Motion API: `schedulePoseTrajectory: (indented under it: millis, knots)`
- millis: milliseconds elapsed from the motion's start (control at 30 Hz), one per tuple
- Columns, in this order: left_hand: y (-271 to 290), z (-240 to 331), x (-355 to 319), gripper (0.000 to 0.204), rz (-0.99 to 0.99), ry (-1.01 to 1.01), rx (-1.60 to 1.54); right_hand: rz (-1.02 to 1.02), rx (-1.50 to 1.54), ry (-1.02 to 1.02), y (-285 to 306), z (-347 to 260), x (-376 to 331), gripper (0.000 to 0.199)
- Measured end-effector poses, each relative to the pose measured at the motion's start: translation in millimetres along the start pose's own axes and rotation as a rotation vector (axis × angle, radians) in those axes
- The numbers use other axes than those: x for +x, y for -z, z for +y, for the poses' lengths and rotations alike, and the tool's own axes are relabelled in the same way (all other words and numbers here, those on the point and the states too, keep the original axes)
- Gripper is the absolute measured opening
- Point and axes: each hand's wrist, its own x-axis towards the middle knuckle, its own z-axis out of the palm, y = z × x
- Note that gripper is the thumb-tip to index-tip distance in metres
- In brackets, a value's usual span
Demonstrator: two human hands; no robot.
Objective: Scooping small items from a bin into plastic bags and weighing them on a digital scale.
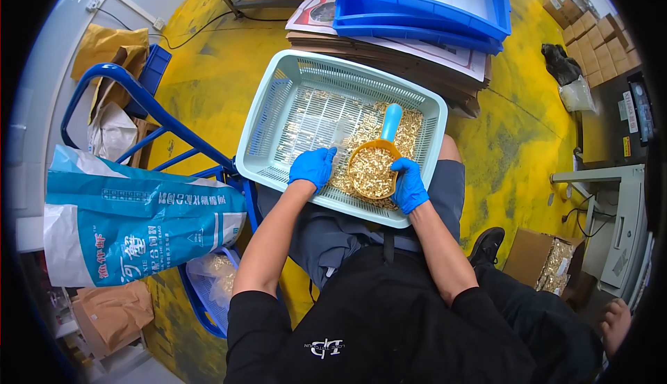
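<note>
A pale mint plastic basket (258, 123) with slotted walls rests across my lap. Small gold-coloured metal pieces (410, 127) are heaped at its right and spread thinly toward the left. An orange scoop (394, 149) with a light blue handle (392, 121) sits over the heap, full of the same pieces. My right hand (408, 186), in a blue glove, is closed on the scoop's rim at its right side, thumb over the edge. My left hand (313, 167), also gloved, is closed over the basket's near side; something translucent shows at its fingertips, too unclear to name.
Blue trays (417, 9) are stacked on flattened cardboard (451, 82) beyond the basket. At left stand a blue tubular frame (180, 130), a teal-and-white sack (146, 217) and a lavender basket (212, 300). Another person's hand (615, 325) shows at right, near an opened carton (531, 255).
</note>
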Motion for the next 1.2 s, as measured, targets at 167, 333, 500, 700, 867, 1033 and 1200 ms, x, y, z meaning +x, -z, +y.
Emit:
schedulePoseTrajectory:
  millis: [167, 333, 500, 700, 867, 1033, 1200]
  knots:
    - [-7.7, -8.1, 3.3, 0.043, 0.026, -0.06, 0.008, 0.019, -0.017, -0.097, -27.6, -9.5, -21.9, 0.042]
    - [-10.1, -5.7, 5.1, 0.033, -0.035, -0.008, -0.074, 0.081, -0.055, -0.039, -25.7, -10.7, -24.9, 0.041]
    - [-6.7, 0.0, -1.5, 0.029, -0.044, 0.076, -0.077, 0.003, -0.006, 0.066, -23.3, -6.2, -16.7, 0.047]
    - [-6.2, 3.0, -0.1, 0.027, -0.049, 0.045, 0.015, -0.082, -0.018, -0.081, -13.8, -3.7, -3.5, 0.048]
    - [-10.9, -2.5, -3.7, 0.024, 0.015, -0.022, -0.01, -0.073, -0.118, -0.149, -41.3, -2.0, -11.1, 0.045]
    - [-10.1, -3.7, -2.1, 0.024, 0.015, -0.063, -0.09, -0.059, -0.114, -0.079, -52.0, 0.4, -25.7, 0.051]
    - [-12.8, -4.8, -6.0, 0.02, 0.122, -0.173, -0.138, -0.073, -0.116, -0.097, -62.8, -2.1, -25.7, 0.041]
